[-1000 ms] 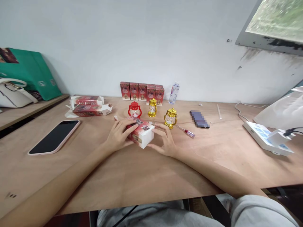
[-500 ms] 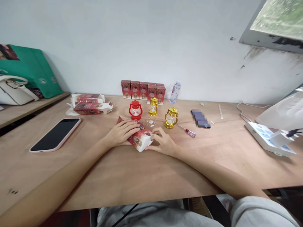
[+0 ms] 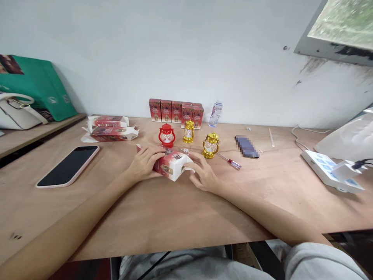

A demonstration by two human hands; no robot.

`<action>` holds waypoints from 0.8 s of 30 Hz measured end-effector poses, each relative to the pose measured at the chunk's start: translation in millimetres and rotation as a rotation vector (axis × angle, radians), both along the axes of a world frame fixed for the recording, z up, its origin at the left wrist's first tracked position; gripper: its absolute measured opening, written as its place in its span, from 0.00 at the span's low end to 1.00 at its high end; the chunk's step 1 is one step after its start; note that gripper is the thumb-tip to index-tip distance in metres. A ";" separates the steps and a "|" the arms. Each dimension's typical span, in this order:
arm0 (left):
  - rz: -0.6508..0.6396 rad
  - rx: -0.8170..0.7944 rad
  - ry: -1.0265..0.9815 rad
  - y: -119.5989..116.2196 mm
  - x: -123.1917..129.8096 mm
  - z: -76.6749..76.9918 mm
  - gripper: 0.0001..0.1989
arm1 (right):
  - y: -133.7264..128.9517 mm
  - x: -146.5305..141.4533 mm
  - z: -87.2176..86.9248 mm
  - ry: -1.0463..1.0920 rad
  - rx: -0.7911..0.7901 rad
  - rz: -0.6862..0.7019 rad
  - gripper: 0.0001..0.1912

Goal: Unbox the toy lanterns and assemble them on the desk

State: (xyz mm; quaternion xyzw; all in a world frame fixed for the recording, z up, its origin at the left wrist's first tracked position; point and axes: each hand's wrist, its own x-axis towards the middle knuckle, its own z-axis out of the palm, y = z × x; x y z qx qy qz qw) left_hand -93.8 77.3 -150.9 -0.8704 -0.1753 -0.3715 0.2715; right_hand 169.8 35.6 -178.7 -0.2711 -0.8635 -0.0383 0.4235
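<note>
A: Begin with the piece being handled. Location?

B: Red printed gift carton, lying lengthwise at the middle of the worktop, white end turned to the right. Cannot tell whether resting fully on the wood or slightly raised.

A: State of the grip, each side?

B: Left-hand grip: clamped on the carton's left part, fingers laid across the top face. Right-hand grip: fingers curled against the white end flap, thumb lower down. Cannot tell whether pinched together on the flap or merely touching.

A: Continue outward. Just behind?

B: Red toy lantern, upright, near the carton's rear side. Rear gold lantern, upright, to the right of the red one. Front gold lantern, upright, just beyond the right fingers. Screwdriver with translucent red handle, lying with shaft toward that lantern. Small loose pieces behind the carton, too small to identify.

A: Farther out?

B: Row of standing red cartons near the wall; labelled clear bottle upright to the right. Far left: opened cartons on their sides, flaps out; nearer, pink-cased smartphone, screen up. Far right: white power strip.
</note>
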 end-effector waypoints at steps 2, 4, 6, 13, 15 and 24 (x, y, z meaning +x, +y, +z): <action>-0.005 -0.001 -0.020 -2.3 2.4 -1.0 0.27 | -1.4 -0.4 2.4 -0.021 -0.010 -0.057 0.20; -0.006 0.004 -0.026 -4.8 5.0 -1.1 0.25 | -3.3 -0.6 4.5 -0.031 -0.003 -0.078 0.17; 0.002 0.015 -0.026 -6.7 6.8 -0.2 0.24 | -4.7 -0.8 5.7 -0.010 0.025 -0.080 0.13; 0.060 0.096 -0.046 -11.1 11.1 2.8 0.20 | -2.5 -1.8 5.2 0.034 0.032 -0.164 0.14; 0.077 0.130 -0.041 -13.5 13.7 2.6 0.19 | -1.6 -2.0 4.6 0.028 0.030 -0.134 0.14; 0.149 0.184 0.054 -23.2 27.3 3.8 0.24 | -10.8 -12.4 8.0 0.357 -0.245 -0.026 0.13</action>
